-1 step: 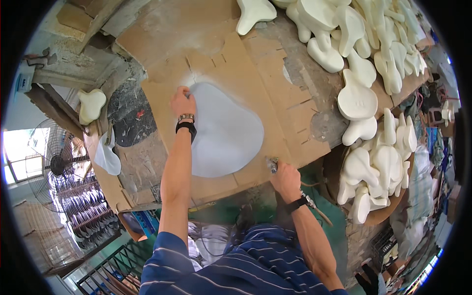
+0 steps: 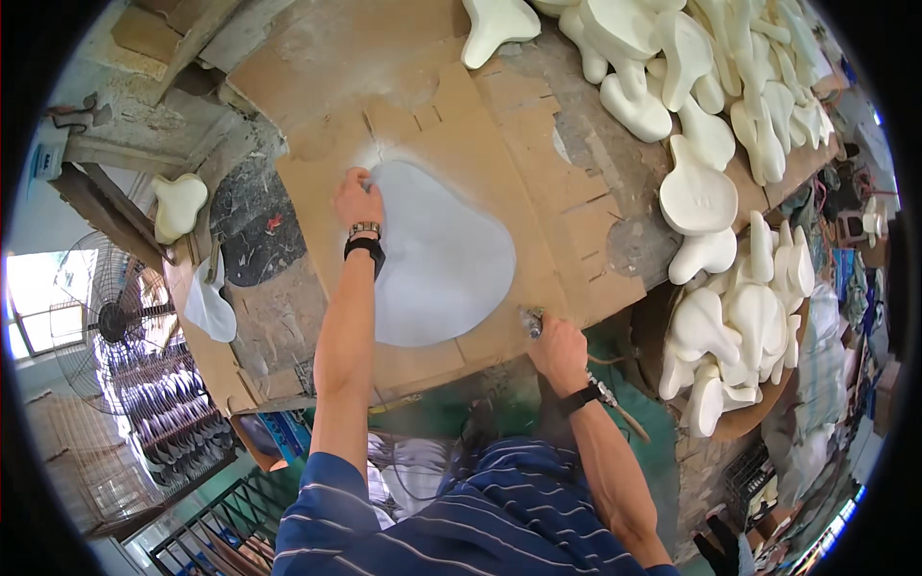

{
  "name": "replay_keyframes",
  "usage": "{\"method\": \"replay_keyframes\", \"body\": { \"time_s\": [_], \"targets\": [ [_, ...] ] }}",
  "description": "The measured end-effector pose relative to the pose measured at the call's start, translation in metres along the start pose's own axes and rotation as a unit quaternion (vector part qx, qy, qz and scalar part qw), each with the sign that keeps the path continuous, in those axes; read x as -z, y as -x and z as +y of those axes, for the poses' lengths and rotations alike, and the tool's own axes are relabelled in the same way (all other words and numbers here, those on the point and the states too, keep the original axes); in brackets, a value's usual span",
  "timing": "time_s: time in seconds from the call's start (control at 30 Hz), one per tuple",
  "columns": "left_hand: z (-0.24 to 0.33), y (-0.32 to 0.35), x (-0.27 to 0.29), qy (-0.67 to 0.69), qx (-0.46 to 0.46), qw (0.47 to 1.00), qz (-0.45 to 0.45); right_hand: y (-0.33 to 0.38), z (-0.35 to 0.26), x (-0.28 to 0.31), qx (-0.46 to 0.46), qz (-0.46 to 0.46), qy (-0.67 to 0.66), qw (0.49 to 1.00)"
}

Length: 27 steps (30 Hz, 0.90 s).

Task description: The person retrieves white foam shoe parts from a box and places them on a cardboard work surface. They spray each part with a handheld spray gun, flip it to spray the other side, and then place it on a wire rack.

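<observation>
A grey, rounded, saddle-shaped sheet [image 2: 444, 264] lies on a piece of brown cardboard [image 2: 567, 278] on the workbench. My left hand [image 2: 359, 200] is at its upper left edge, fingers curled and closed on the narrow end; the fingertips are partly hidden. Lower right of the sheet, apart from it, my right hand [image 2: 558, 351] grips a small spray gun [image 2: 531, 323] by its handle. The metal nozzle end sticks out toward the sheet, and a hose [image 2: 629, 422] trails behind the wrist. Pale mist hangs around the sheet's top edge.
Cream foam saddle shapes [image 2: 701, 187] are heaped at the far right, with several more in a round container [image 2: 749, 413] at the bench's right side. One foam piece [image 2: 179, 207] and a grey sheet [image 2: 210, 300] sit at the left edge. A fan [image 2: 113, 322] stands left.
</observation>
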<state>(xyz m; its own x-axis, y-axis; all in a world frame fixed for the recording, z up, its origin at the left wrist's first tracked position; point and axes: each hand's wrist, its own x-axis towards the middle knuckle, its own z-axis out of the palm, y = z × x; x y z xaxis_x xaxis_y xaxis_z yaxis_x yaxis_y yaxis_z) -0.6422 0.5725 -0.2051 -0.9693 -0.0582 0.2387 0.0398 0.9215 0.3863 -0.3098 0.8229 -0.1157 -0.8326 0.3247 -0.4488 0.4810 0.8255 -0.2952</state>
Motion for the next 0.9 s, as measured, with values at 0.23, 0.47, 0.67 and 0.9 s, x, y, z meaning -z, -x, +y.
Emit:
{"method": "replay_keyframes", "body": {
  "time_s": [0.23,0.47,0.67,0.9],
  "targets": [
    [0.007,0.004,-0.004,0.036,0.03,0.999,0.023,0.0,0.0,-0.002,0.002,0.007,-0.009,1.0],
    [0.015,0.012,-0.005,-0.032,-0.005,0.995,0.095,0.0,0.005,-0.01,0.002,0.022,-0.012,1.0],
    [0.008,0.01,-0.03,0.028,-0.021,0.998,0.044,0.001,0.009,-0.013,0.007,0.047,0.002,0.999],
    [0.0,0.05,0.049,0.41,0.035,0.907,0.092,0.008,0.001,-0.017,0.034,0.067,0.031,0.997]
  ]
}}
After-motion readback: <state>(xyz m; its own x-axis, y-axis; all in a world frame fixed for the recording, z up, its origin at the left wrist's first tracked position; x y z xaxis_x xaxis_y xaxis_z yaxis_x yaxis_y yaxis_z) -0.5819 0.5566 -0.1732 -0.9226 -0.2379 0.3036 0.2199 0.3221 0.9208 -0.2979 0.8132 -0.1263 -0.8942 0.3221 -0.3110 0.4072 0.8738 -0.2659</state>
